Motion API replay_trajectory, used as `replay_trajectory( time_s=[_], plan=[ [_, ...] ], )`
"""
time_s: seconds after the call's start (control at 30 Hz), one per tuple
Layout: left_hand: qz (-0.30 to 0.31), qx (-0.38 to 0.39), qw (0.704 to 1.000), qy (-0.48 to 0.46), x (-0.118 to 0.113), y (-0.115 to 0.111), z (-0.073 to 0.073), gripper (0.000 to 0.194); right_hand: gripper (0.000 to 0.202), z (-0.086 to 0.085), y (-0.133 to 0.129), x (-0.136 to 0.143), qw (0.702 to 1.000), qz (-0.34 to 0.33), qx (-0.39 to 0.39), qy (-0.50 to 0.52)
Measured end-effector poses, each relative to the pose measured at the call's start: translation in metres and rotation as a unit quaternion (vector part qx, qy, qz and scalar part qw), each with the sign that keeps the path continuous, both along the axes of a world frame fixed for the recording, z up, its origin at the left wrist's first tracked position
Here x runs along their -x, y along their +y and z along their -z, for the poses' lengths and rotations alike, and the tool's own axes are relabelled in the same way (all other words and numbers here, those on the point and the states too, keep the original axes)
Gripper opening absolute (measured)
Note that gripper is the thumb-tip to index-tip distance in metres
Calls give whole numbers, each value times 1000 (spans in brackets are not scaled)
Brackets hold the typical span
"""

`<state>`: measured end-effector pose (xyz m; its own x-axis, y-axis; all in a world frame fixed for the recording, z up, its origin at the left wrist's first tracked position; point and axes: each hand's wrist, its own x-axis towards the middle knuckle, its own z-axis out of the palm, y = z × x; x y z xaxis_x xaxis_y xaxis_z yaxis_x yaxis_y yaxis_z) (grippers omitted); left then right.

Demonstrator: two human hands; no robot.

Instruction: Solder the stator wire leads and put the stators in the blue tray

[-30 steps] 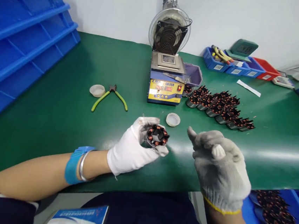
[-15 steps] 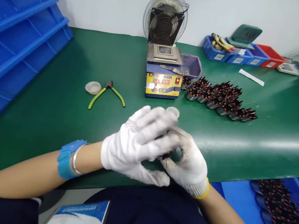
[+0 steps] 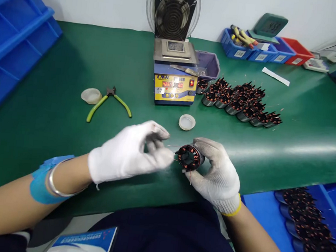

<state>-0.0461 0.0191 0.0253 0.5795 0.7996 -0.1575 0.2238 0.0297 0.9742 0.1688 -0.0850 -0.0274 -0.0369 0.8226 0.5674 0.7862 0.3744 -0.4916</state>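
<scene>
A round motor stator (image 3: 189, 157) with copper windings and a black rim is held over the green table, its open face tilted toward the camera. My right hand (image 3: 218, 172), in a white knit glove with a yellow cuff, grips its right side between thumb and fingers. Thin wires stick out from the stator's left side and bottom. Just left of it is my left hand (image 3: 136, 150), in a white glove, its fingers curled with the tips near those wires. Whether a wire is pinched there is too fine and blurred to tell.
Behind the hands stand a yellow-and-blue solder pot (image 3: 175, 89), a small white cap (image 3: 187, 122) and green-handled cutters (image 3: 111, 96). Several stators (image 3: 238, 99) sit at the right. More lie in a blue tray (image 3: 262, 208) at lower right. Blue racks (image 3: 12, 39) fill the left.
My left hand has moved left, away from the stator, and its spread fingers have curled. The stator, hidden before, now shows in my right hand. The whole view has shifted slightly.
</scene>
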Motion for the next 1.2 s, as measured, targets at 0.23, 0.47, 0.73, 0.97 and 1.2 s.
replay_trajectory(
  time_s=[0.23, 0.47, 0.73, 0.97, 1.2],
  plan=[
    [26, 83, 995, -47, -9, 7, 8, 28, 44, 1, 3, -2, 1000, 16, 16, -21],
    [-54, 83, 993, -64, -15, 27, 41, 40, 52, -21, 43, -34, 959, 218, 182, -14],
    [22, 69, 995, -64, -17, 27, 62, 39, 64, -53, 84, -44, 882, 236, 386, -133],
    [50, 54, 996, -59, -16, 29, 64, 30, 62, -54, 91, -44, 891, 197, 392, -121],
    [81, 11, 996, -39, -13, 31, 67, 21, 60, -48, 85, -50, 934, 196, 186, -234]
  ],
)
